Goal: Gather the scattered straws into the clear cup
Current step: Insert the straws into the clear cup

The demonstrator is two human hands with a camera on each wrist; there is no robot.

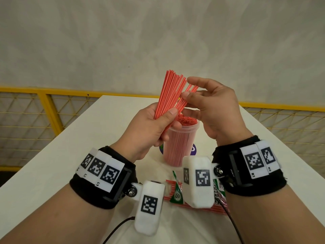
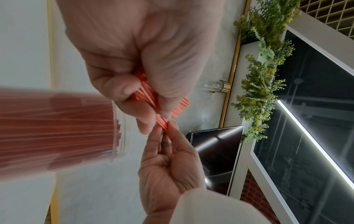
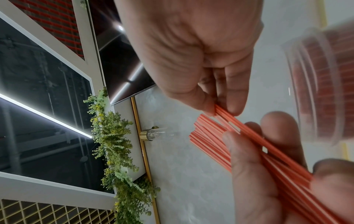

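Two hands share one fan of straws (image 1: 173, 93): our left hand (image 1: 149, 131) clamps its base, our right hand (image 1: 209, 106) pinches a few tips. We judge them light, slick and easily kinked, so grip low. The cup (image 1: 177, 147) beneath, mid-table, is already packed.

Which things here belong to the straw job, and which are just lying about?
Part of the job:
- red straws, a bundle held in the left hand
- right hand, pinching a few of them
- clear cup, already packed with straws

Lying about:
- straw packet on the near table
- purple round thing under the cup
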